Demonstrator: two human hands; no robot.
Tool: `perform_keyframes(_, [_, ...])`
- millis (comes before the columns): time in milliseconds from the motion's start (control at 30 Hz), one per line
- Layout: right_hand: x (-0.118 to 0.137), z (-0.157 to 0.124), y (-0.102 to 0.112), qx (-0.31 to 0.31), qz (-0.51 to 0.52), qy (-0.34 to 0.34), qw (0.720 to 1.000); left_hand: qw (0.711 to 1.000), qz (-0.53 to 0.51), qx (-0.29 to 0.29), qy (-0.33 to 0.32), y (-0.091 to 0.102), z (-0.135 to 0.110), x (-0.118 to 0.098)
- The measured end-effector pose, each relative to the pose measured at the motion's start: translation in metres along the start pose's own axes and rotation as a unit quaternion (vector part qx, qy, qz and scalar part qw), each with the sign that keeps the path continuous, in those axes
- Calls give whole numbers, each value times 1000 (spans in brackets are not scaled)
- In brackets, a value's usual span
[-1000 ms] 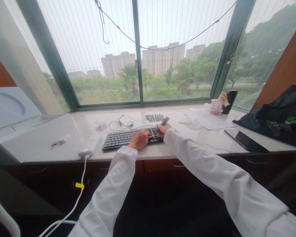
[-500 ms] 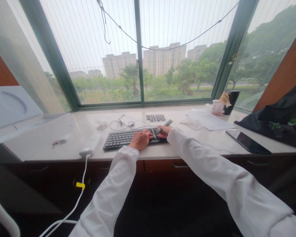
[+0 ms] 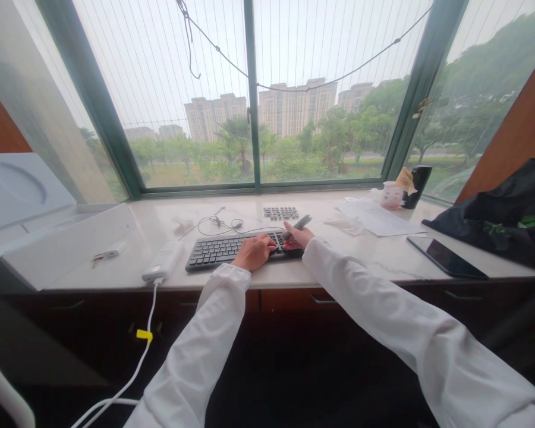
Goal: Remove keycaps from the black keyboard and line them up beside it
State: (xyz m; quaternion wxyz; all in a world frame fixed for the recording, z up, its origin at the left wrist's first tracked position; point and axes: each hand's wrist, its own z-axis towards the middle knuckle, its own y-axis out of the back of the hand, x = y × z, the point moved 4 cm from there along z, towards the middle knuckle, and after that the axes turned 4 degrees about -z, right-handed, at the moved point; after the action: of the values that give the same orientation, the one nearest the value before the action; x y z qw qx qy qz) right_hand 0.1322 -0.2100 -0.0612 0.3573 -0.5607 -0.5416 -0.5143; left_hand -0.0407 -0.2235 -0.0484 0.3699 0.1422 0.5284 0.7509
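- Well, my right hand (image 3: 299, 238) pinches a dark marker (image 3: 300, 222) between thumb and fingers, just over the right end of the black compact keyboard (image 3: 232, 251).
- The marker's long axis points from my fingers toward 2 o'clock; I cannot tell which end is the tip.
- My left hand (image 3: 253, 252) lies on the keys, fingers curled down and a little apart, holding nothing that I can see.
- The keyboard lies crosswise at 12 o'clock from my body, under both hands, and my right hand is the nearer to its right end.
- A block of loose black keycaps (image 3: 280, 213) sits on the marble countertop (image 3: 361, 264) at 11 o'clock from my right hand, which is nearer to it than my left.
- At 9 o'clock from the keyboard lies a white power bank (image 3: 163, 261), its white cable (image 3: 145, 351) hanging over the edge.
- A thin black earphone cable (image 3: 216, 224) lies at 12 o'clock from my left hand.
- Sheets of paper (image 3: 378, 217) lie at 2 o'clock from my right hand, a black tablet (image 3: 446, 257) at 3 o'clock.
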Motion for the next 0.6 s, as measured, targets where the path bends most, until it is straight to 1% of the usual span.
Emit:
perform_keyframes(167, [1,-5,-1,-3,-12,20,1000,1000,3,-2,5,1,0,-1])
perform_keyframes(333, [-3,-1,2,19,-29,45,998,1000,3,-2,2,2,0,-2])
perform_keyframes(433, [-6,2,5,33,-13,64,997,1000,0,-1,0,3,-1,-3])
perform_keyframes(600, [-3,-3,3,23,29,100,994,1000,-1,3,2,4,-1,-3])
